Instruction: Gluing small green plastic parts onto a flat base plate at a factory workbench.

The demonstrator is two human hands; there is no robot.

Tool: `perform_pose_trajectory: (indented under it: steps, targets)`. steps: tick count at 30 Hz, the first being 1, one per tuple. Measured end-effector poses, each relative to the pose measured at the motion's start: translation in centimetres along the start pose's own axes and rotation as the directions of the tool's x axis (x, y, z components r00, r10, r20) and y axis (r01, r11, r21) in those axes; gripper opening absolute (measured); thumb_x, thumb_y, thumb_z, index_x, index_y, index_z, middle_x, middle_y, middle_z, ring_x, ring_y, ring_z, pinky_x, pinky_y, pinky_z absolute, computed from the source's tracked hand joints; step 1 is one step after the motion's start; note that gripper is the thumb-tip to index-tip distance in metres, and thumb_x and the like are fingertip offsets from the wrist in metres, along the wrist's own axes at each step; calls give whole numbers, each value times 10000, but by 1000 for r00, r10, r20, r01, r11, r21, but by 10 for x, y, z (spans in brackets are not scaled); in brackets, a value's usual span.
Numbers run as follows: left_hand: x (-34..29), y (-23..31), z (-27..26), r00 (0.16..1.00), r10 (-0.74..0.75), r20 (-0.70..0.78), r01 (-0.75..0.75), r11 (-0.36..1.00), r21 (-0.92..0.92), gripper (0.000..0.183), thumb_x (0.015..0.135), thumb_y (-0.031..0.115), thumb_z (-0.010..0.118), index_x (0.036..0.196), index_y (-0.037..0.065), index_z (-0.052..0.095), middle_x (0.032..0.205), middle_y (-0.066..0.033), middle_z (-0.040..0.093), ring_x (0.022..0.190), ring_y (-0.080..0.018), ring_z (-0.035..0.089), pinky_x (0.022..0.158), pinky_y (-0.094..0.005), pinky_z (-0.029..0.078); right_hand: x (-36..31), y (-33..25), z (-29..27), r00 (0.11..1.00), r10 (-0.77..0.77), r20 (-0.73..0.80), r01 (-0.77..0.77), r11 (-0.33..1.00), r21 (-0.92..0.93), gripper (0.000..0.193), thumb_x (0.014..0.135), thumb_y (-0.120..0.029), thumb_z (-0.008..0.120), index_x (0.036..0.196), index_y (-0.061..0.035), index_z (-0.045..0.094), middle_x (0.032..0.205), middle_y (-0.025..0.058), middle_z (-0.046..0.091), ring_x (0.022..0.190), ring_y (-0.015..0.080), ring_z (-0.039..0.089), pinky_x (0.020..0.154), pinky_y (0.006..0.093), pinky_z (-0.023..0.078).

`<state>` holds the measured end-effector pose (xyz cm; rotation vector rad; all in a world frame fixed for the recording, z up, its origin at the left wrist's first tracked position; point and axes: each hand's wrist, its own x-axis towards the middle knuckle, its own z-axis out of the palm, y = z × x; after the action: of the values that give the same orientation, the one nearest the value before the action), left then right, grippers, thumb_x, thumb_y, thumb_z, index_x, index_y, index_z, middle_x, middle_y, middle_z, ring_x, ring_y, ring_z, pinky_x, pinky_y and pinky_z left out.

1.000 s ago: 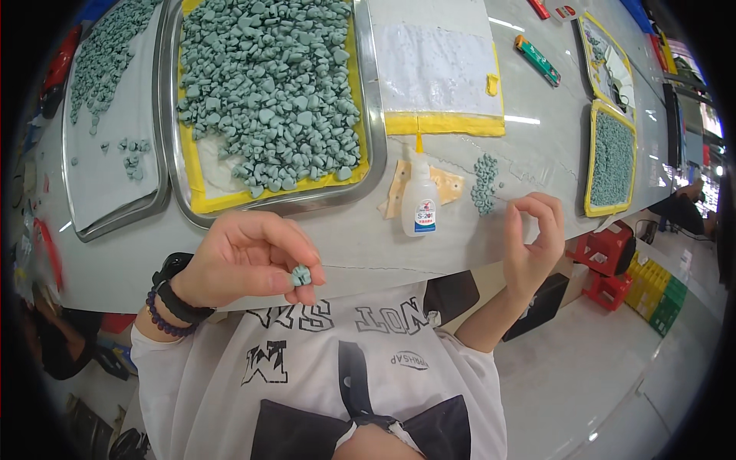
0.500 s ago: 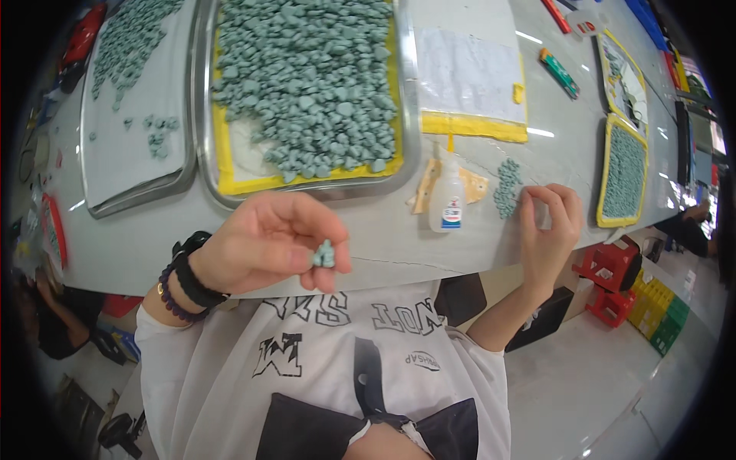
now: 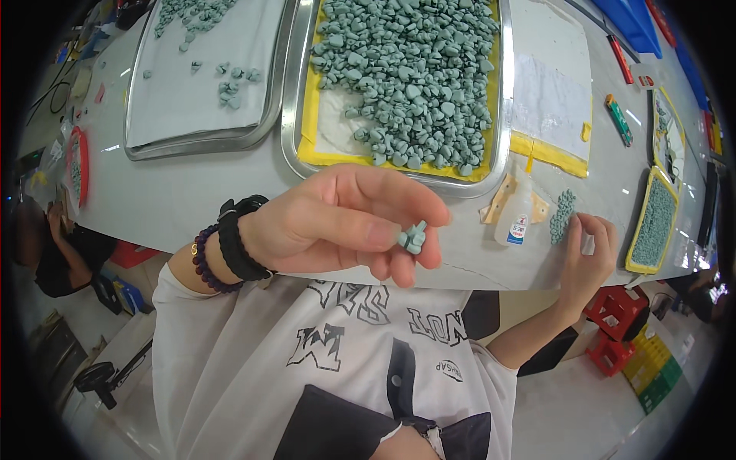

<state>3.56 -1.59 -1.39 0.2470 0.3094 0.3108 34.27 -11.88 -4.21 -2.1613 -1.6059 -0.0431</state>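
Observation:
My left hand (image 3: pixel 345 226) is raised over the table's near edge, palm side showing. Its thumb and fingers pinch a small grey-green moulded piece (image 3: pixel 413 238) with knobby ends. At the right, my right hand (image 3: pixel 592 257) rests beside a little heap of tiny green parts (image 3: pixel 563 215), its thumb and forefinger together at the heap's edge. Whether a part sits between those fingertips is too small to tell. Left of that heap stands a white glue bottle (image 3: pixel 515 211) with a yellow nozzle, in front of a tan scrap (image 3: pixel 540 208).
A metal tray (image 3: pixel 506 100) with yellow edging holds many similar grey-green pieces. Another metal tray (image 3: pixel 203 144), lined white, carries scattered ones. A yellow-rimmed tray (image 3: pixel 634 262) of tiny parts lies far right. Red stools (image 3: pixel 616 313) stand below the table; another person's arm (image 3: pixel 70 245) shows at left.
The whole scene has shifted rightward in the picture. My left hand appears larger, and the piece in it is turned differently. My right hand stays by the little heap.

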Motion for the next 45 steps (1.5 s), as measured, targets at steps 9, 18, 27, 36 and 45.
perform_pose_trajectory:
  steps: [9,18,27,36,45]
  targets:
    - [0,-5,-13,989,8,144,-5,1000,-26,317,863,57,445,1172,-12,453,1022,-156,553,848,-180,604,706,-220,483,-2,2,-2,996,-83,17,84,989,-124,93,696,-32,643,776,-41,597,760,50,557,738,188,525,725,290,363]
    - [3,-8,-10,995,75,68,-82,991,107,292,824,6,507,1114,-29,490,1014,-137,561,871,-174,593,741,-245,486,-5,-10,-8,982,-76,-171,96,989,110,102,681,-20,645,771,-28,598,729,59,555,676,188,531,739,303,381]
    - [3,-19,-1,964,266,19,-237,822,518,319,735,-97,586,1044,-41,525,983,-102,568,864,-139,577,794,-268,472,-12,-126,7,938,-315,-146,329,672,664,264,487,-51,718,737,-82,640,672,-2,556,597,141,512,757,333,384]
    - [4,-21,-2,959,281,15,-247,814,526,285,687,-114,631,949,-43,543,941,-148,547,872,-192,567,718,-288,488,-15,-127,10,955,-277,-109,266,627,732,256,500,-58,726,739,-84,638,670,-7,555,596,136,512,755,331,381]
    - [6,-4,8,971,-158,-177,212,913,349,193,800,-7,528,975,-86,537,869,-134,593,719,-177,616,629,-259,501,-15,-123,4,898,-414,-150,403,634,661,156,610,-170,689,705,-74,610,677,27,564,620,175,535,755,399,360]
